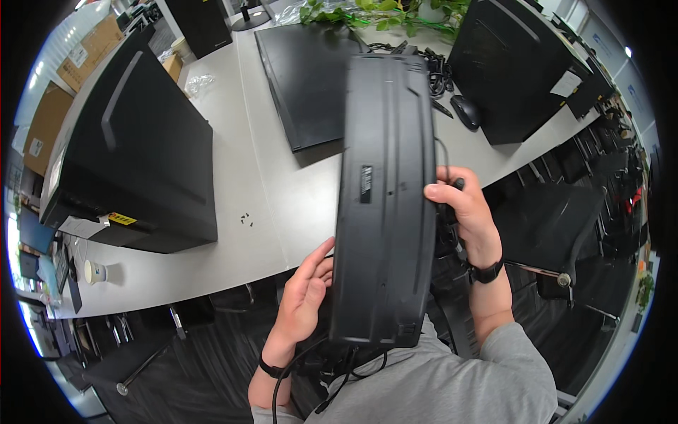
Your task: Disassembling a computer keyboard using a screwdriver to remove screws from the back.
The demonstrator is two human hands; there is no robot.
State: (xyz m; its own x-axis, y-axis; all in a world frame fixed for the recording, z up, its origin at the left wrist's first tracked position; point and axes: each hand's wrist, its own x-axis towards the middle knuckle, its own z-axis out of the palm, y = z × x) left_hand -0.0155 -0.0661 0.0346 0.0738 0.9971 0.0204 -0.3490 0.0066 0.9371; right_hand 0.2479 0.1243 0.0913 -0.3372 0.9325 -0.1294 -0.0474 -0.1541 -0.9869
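Upright in front of me is a long black keyboard (388, 212), its underside with a small label facing me. My right hand (462, 208) grips its right edge, thumb on the near face and fingers behind; a bit of dark cable shows by that hand. Along the lower left edge, my left hand (304, 297) holds the keyboard with its fingers partly hidden behind it, the thumb off the face. A black cable (282, 381) hangs near my left wrist. Both wrists wear dark bands.
A black monitor (304, 85) lies on the white table (282, 219) beyond the keyboard. Computer towers stand left (148, 155) and right (512, 67). Also there are a black mouse (465, 112), coiled cables (439, 74), several tiny dark pieces (246, 220), a paper cup (94, 272) and green leaves (395, 15).
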